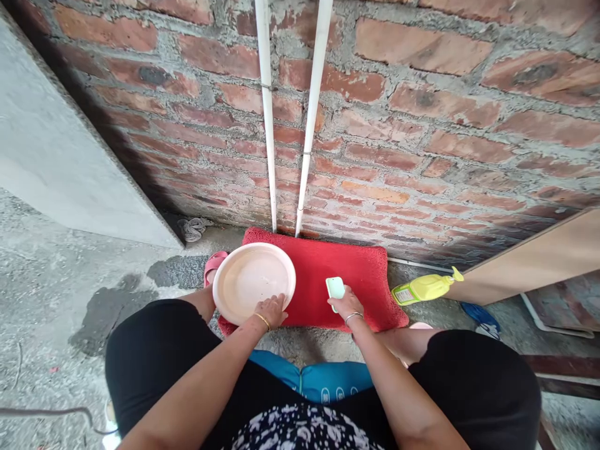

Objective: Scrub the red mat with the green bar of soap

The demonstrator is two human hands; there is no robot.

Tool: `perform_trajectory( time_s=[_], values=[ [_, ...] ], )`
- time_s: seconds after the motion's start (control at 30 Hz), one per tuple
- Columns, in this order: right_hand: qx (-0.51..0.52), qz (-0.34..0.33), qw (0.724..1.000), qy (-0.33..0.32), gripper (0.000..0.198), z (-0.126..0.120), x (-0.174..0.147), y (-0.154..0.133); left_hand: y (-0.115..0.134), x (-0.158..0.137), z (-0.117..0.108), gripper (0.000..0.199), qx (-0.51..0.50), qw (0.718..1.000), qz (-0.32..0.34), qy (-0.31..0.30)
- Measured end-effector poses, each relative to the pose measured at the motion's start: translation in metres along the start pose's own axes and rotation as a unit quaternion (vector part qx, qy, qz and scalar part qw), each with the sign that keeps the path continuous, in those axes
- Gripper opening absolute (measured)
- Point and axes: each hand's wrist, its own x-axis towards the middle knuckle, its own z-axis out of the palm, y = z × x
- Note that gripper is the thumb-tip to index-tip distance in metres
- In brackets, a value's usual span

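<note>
A pale pink plastic basin [250,247] stands on the left part of a red mat [323,259], with what looks like shallow water inside. My left hand [272,310] grips its near right rim, fingers over the inside and thumb outside. My right hand [347,302] is closed round a pale green, rounded block [334,287] that looks like a scrub brush, just over the middle of the mat; its underside is hidden. Beyond the mat's right end lies a yellow pump bottle [424,288] on its side.
A brick wall [407,131] with two white pipes [309,125] rises behind the mat. A grey slab [84,144] leans at left, a tan board [529,256] at right. Wet patches [117,312] darken the concrete floor. A blue packed sack [328,375] lies between my legs.
</note>
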Motion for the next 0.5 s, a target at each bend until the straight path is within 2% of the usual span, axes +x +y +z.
perform_trajectory(
  time_s=[0.1,0.2,0.3,0.4,0.5],
  values=[
    [-0.017,-0.052,0.999,-0.001,0.065,0.013,-0.004,-0.039,0.007,0.009,0.008,0.058,-0.005,1.0,-0.01,0.022],
    [-0.034,-0.102,0.994,-0.019,0.072,0.029,-0.005,-0.077,0.01,0.016,0.013,0.052,0.007,0.999,-0.007,0.034],
    [-0.055,-0.149,0.986,-0.045,0.078,0.037,0.0,-0.098,0.008,0.02,0.013,0.047,0.003,1.0,0.007,0.027],
    [-0.083,-0.159,0.983,-0.044,0.079,0.03,0.01,-0.083,0.007,0.022,0.011,0.047,0.001,0.999,0.009,0.031],
    [-0.069,-0.076,0.995,-0.014,0.077,0.009,0.023,-0.025,0.009,0.023,0.01,0.042,0.002,0.999,-0.001,0.043]
  ],
)
